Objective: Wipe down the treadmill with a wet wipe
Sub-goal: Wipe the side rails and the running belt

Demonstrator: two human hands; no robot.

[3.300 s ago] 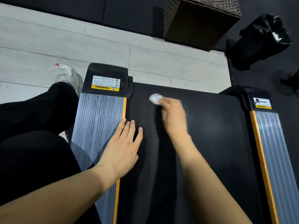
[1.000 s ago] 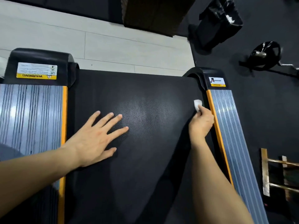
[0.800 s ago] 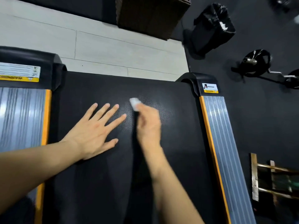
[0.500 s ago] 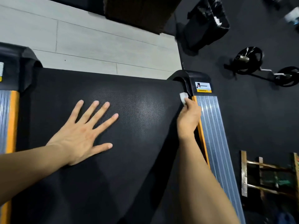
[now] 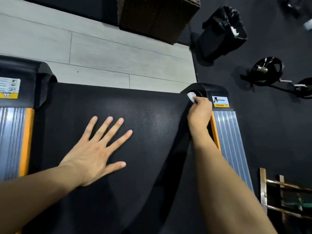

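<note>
The treadmill's black textured belt (image 5: 143, 115) fills the middle of the head view, between a grey ribbed side rail with an orange strip on the left (image 5: 13, 141) and another on the right (image 5: 231, 142). My left hand (image 5: 96, 152) lies flat on the belt, fingers spread and straight. My right hand (image 5: 200, 114) pinches a small white wet wipe (image 5: 191, 96) at the belt's far right corner, against the black end cap (image 5: 212, 90) of the right rail.
Pale plank floor (image 5: 101, 53) lies beyond the treadmill's end. A brown wicker basket (image 5: 157, 16) and a black-lined bin (image 5: 222, 31) stand farther off. A barbell with weight plates (image 5: 270, 71) lies on the dark mat at right, and a brass-coloured rack (image 5: 283, 196) sits at lower right.
My right hand swept the wipe left to mid-belt, then back to the right edge, and has now slid forward to the corner end cap. My left hand has stayed flat on the belt.
</note>
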